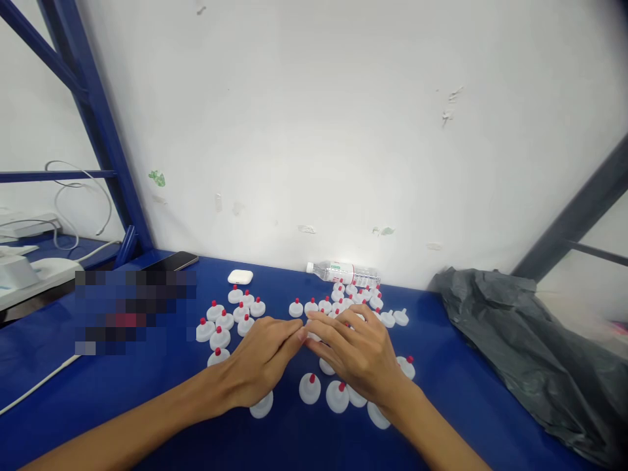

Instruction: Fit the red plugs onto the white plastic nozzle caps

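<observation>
My left hand (267, 353) and my right hand (356, 350) meet over the middle of the table. Both are closed, with the fingertips together around a white nozzle cap (313, 335), mostly hidden by the fingers. Whether it has a red tip I cannot tell. Several white nozzle caps with red tips stand about the hands: one cap (309, 390) in front, another (337, 397) near my right wrist, and one (261, 404) beneath my left hand. Further groups sit behind, with a cap (220, 338) at left and a cap (296, 308) in the middle. Two caps (401, 317) at right show no red.
A clear plastic bottle (343, 271) lies against the wall behind the caps. A white case (240, 277) and a dark phone (171, 261) are at the back left. Dark grey plastic sheeting (510, 340) covers the right side. A white cable (39, 386) crosses the left edge.
</observation>
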The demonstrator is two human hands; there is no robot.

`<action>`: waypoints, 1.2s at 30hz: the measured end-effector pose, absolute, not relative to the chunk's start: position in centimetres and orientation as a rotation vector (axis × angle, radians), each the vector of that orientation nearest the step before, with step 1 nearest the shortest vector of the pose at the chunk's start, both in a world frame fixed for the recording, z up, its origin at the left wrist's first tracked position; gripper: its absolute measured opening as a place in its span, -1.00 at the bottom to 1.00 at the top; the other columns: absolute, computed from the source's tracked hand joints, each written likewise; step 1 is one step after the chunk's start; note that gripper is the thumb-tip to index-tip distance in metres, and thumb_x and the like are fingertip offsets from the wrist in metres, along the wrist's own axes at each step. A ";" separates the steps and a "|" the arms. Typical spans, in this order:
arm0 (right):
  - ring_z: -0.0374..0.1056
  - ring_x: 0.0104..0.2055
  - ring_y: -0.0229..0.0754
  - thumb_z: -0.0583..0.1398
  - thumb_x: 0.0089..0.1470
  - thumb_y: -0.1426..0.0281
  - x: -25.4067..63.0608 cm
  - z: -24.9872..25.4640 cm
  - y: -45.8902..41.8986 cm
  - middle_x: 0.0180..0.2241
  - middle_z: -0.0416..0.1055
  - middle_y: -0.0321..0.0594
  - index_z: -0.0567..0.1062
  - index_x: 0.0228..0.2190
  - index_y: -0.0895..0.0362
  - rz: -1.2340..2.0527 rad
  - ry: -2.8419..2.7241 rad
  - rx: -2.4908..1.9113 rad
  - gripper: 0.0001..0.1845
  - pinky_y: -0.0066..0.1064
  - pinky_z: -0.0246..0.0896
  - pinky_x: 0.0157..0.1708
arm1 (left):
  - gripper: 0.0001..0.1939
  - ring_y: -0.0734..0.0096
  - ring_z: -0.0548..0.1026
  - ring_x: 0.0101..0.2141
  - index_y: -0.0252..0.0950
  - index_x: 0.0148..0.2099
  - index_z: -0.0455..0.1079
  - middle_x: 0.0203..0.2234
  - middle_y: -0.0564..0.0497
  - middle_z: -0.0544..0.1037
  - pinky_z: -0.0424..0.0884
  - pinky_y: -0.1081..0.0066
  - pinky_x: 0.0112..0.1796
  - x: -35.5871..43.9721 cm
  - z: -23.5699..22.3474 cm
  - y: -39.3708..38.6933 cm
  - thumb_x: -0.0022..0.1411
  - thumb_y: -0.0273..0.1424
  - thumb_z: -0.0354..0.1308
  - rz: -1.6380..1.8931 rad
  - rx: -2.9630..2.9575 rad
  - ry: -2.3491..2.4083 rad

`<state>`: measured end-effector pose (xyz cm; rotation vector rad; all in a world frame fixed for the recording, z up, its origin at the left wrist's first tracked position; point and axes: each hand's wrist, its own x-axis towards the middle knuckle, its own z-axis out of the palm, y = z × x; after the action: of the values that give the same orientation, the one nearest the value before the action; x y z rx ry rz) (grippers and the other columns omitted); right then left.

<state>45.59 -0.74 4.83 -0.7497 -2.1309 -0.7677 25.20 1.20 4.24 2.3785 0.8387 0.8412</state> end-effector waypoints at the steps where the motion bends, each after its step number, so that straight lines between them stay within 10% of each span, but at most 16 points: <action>1: 0.33 -0.42 -0.26 0.25 0.25 0.44 45.6 4.9 -0.8 -0.12 0.63 -0.34 0.49 -0.16 0.05 -0.789 -2.124 -0.757 -0.89 -0.24 0.20 -0.25 | -0.53 0.52 0.12 -0.59 -0.25 -0.45 0.13 -0.63 0.18 0.18 0.08 0.40 -0.49 25.3 4.3 1.2 0.53 -0.21 -0.23 0.833 2.314 0.840; 20: 0.41 -0.19 -0.17 0.20 0.30 0.46 46.2 5.7 -0.9 0.02 0.56 -0.29 0.41 0.10 0.06 -0.729 -2.250 -0.765 -0.65 -0.17 0.20 -0.05 | -0.56 0.54 0.07 -0.62 -0.25 -0.43 0.18 -0.66 0.19 0.13 0.04 0.43 -0.55 25.3 3.9 1.7 0.51 -0.20 -0.17 0.888 2.080 0.738; 36: 0.41 -0.27 -0.18 0.22 0.29 0.33 46.6 4.7 -0.6 -0.38 0.54 -0.33 0.39 0.10 0.06 -0.496 -2.195 -0.837 -0.63 -0.13 0.14 0.08 | -0.70 0.53 0.18 -0.60 -0.25 -0.37 0.20 -0.55 0.14 0.31 -0.02 0.40 -0.53 24.9 3.7 2.3 0.48 -0.40 -0.13 1.002 2.820 0.875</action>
<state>46.56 -0.57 4.68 -0.8372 -2.1947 -0.4964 24.85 2.35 3.74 2.8203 0.8750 1.0025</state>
